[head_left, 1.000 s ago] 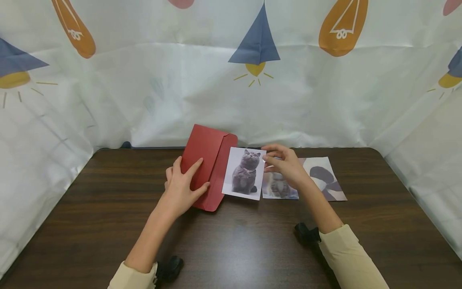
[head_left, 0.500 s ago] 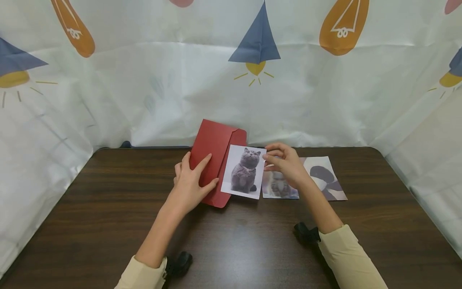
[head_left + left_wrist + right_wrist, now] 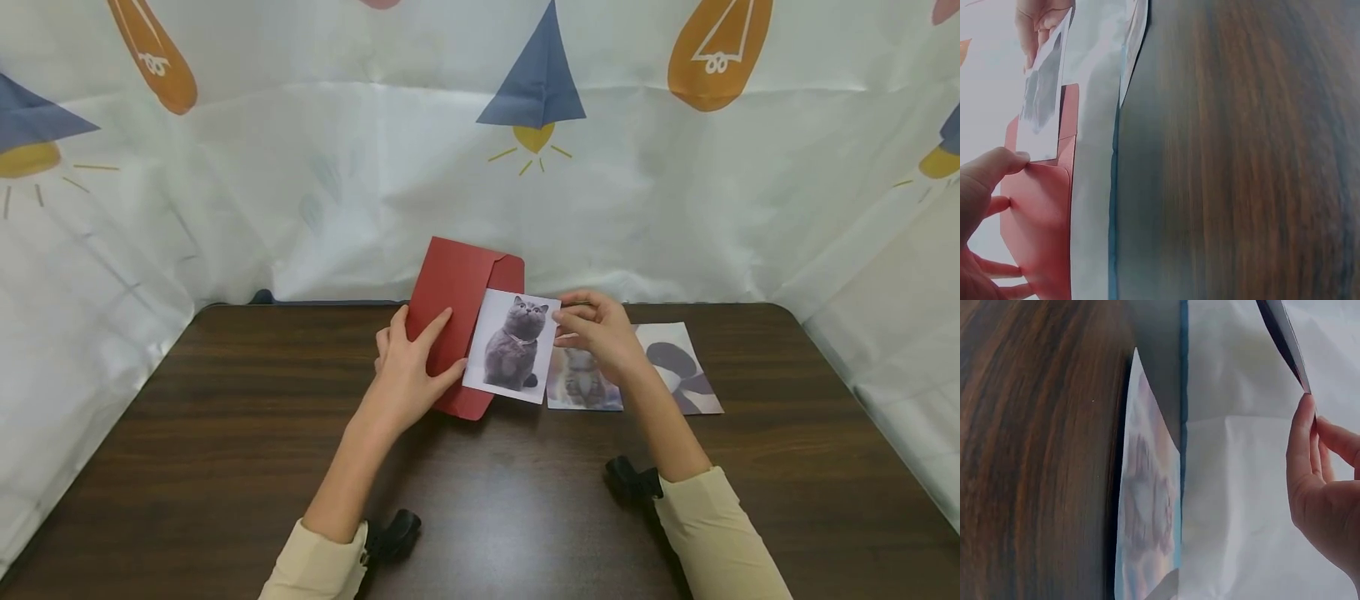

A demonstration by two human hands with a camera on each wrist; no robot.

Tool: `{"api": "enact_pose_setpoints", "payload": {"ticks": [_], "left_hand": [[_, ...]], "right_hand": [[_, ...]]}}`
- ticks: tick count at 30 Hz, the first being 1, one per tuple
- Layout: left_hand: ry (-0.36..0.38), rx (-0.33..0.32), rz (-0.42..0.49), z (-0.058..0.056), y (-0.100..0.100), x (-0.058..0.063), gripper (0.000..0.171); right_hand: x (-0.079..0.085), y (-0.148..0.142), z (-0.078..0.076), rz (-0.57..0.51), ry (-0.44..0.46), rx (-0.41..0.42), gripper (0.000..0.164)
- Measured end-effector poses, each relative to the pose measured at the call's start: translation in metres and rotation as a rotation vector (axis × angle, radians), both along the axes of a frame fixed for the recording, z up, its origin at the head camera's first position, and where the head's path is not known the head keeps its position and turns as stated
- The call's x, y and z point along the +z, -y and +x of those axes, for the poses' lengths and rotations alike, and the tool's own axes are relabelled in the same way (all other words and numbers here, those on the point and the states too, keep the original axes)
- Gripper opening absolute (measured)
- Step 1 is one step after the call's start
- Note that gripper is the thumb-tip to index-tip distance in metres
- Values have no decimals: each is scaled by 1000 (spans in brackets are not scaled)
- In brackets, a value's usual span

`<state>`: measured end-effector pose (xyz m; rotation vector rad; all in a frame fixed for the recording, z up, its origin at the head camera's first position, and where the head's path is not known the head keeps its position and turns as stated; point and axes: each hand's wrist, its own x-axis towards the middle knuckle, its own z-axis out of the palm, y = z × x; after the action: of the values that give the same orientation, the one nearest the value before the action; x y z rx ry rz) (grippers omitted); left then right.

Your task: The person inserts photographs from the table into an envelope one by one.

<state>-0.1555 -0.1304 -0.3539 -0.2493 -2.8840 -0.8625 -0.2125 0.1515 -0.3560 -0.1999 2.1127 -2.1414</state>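
Observation:
My left hand (image 3: 405, 371) grips a red paper envelope (image 3: 456, 279) raised above the table, flap side toward the right. Its thumb (image 3: 997, 167) lies at the near lower corner of a photo card. That card, a photo of a grey cat (image 3: 513, 346), overlaps the envelope's flap and opening. Along the card's right edge, my right hand (image 3: 607, 337) pinches it between thumb and fingers. In the right wrist view the card (image 3: 1285, 344) shows edge-on. Whether its left edge is inside the envelope I cannot tell.
On the dark wooden table (image 3: 225, 467) lie a kitten photo card (image 3: 581, 383), partly under my right hand, and a grey-and-white picture (image 3: 678, 367) to its right. A white curtain with lamp prints (image 3: 420, 183) hangs behind the table's back edge.
The left hand and envelope have moved right and slightly up, toward the cat photo, which now overlaps the envelope more. The right hand has shifted slightly right and up.

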Motion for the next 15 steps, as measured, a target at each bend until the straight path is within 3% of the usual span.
{"api": "enact_pose_setpoints", "payload": {"ticks": [15], "left_hand": [[44, 18, 46, -5, -10, 1, 75]], "right_hand": [[3, -1, 0, -19, 28, -16, 29]]}}
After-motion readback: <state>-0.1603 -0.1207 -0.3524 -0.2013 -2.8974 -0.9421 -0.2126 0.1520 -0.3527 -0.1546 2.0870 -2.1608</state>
